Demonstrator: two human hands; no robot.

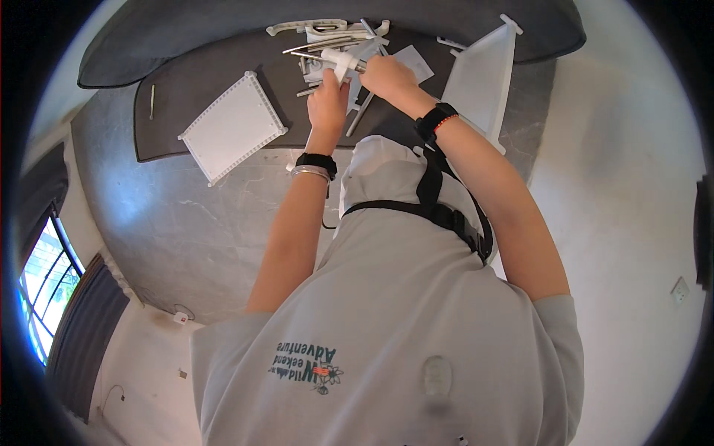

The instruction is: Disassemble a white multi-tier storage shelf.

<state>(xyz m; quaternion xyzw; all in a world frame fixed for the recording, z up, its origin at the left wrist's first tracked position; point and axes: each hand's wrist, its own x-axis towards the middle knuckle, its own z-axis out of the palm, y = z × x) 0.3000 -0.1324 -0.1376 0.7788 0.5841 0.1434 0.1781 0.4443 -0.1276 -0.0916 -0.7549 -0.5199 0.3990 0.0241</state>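
My left hand [327, 105] is closed around a white plastic fitting [343, 59], holding it up over the dark cushioned seat. Close on its right, my right hand [390, 77] grips a short metal tube [361, 66] whose end meets the fitting. How far the tube goes in, I cannot tell. Behind and beneath both hands lies a loose heap of metal tubes [327, 43] and white plastic parts. A curved white plastic piece [320, 24] rests at the far side of the heap. Part of the heap is hidden by my hands.
A flat white shelf panel [234, 128] with corner fittings lies at the left, overhanging the seat's front edge. Another white panel [483, 78] leans at the right. A white sheet [413, 64] lies beside the heap, and a thin rod [152, 102] at far left.
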